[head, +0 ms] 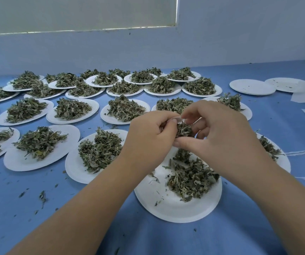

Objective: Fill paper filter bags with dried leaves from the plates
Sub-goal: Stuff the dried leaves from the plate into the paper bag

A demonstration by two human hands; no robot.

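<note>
Filling in progress. Small white paper filter bag, mostly hidden, pinched by left hand. Right hand grips clump of dried green leaves above round white paper plate. Next: press the leaves in, keeping the bag's mouth spread.

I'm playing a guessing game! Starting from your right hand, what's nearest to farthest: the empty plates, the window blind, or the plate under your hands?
1. Plate under the hands: directly below the right hand, at the front.
2. Empty plates: back right on the table.
3. Window blind: up on the far wall, back left.
</note>
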